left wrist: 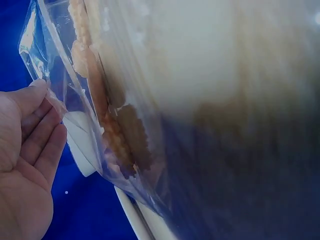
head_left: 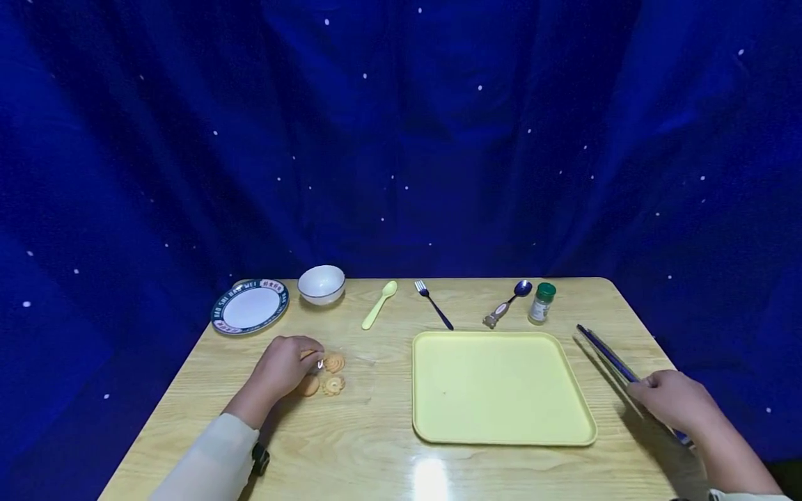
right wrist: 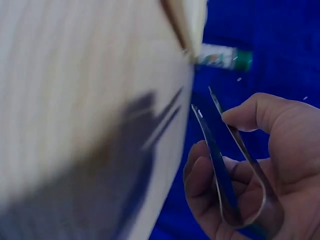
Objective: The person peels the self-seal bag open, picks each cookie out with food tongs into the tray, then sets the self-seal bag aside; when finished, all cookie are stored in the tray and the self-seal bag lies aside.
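Note:
In the left wrist view, my left hand (left wrist: 30, 135) pinches the edge of a clear plastic bag (left wrist: 65, 90) between thumb and fingers. Behind the film, several cookies (left wrist: 92, 85) show edge-on. From the head view, that left hand (head_left: 282, 365) is at the left of the table, partly covering the round, ridged cookies (head_left: 333, 385). On the far right, my right hand (head_left: 677, 400) grips metal tongs (head_left: 612, 360) above the tabletop. The right wrist view shows these tongs (right wrist: 214, 157) with their tips apart, the thumb on one arm and curled fingers around the other.
A yellow tray (head_left: 501, 390) lies right of the middle. Along the back are a blue-rimmed plate (head_left: 250, 307), a white bowl (head_left: 322, 285), a yellow spoon (head_left: 379, 306), a fork (head_left: 434, 305), a dark spoon (head_left: 509, 303) and a green-capped jar (head_left: 541, 304). Blue curtain hangs behind.

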Demonstrator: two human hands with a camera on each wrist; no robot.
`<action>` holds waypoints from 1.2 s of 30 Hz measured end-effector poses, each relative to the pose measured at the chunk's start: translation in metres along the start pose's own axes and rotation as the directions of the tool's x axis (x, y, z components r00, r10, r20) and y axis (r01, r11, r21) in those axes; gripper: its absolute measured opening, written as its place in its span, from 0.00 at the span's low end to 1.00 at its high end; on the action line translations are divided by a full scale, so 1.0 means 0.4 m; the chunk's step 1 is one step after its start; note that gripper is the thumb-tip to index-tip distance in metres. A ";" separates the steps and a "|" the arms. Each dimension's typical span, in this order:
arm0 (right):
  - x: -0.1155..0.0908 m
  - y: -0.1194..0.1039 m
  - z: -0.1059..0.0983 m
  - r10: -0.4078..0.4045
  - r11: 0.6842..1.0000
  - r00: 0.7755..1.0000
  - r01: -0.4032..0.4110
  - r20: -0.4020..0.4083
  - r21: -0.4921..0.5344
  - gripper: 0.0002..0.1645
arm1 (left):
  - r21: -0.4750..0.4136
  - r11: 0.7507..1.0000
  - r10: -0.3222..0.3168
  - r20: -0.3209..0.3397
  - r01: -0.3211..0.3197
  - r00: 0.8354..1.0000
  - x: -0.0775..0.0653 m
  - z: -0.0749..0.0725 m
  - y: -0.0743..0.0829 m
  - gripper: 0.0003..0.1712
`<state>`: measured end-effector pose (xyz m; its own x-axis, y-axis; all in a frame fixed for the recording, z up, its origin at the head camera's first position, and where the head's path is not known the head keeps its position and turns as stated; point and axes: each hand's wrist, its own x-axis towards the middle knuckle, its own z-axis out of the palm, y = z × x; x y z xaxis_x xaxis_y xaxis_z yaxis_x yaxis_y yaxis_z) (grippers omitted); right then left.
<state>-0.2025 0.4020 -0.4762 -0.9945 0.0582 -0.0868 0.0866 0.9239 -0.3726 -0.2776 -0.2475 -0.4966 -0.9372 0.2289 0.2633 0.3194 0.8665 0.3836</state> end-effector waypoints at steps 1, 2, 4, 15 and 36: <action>-0.003 -0.010 -0.009 -0.002 1.000 1.000 0.002 0.004 0.008 0.22 | 0.002 1.000 -0.001 -0.001 0.001 1.000 0.002 0.001 0.002 0.04; -0.006 -0.023 -0.015 -0.006 1.000 1.000 0.006 0.008 0.019 0.21 | 0.002 1.000 0.000 -0.002 0.000 1.000 0.004 0.001 0.004 0.04; -0.012 -0.055 -0.023 -0.030 0.998 1.000 0.029 0.009 0.047 0.17 | 0.002 1.000 0.002 -0.006 -0.002 1.000 0.006 0.001 0.006 0.05; -0.019 -0.320 0.026 -0.563 0.817 0.826 0.552 0.020 0.165 0.06 | -0.022 0.999 -0.042 0.020 0.043 0.999 0.002 0.004 0.013 0.05; 0.107 -0.689 0.253 -0.691 0.711 0.721 0.692 0.059 -0.126 0.05 | -0.006 1.000 -0.003 0.004 0.003 1.000 0.005 -0.004 0.021 0.03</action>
<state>-0.2631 0.1116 -0.4708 -0.7730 -0.6187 0.1404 -0.6339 0.7448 -0.2083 -0.2766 -0.2403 -0.4914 -0.9386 0.2285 0.2584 0.3177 0.8646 0.3893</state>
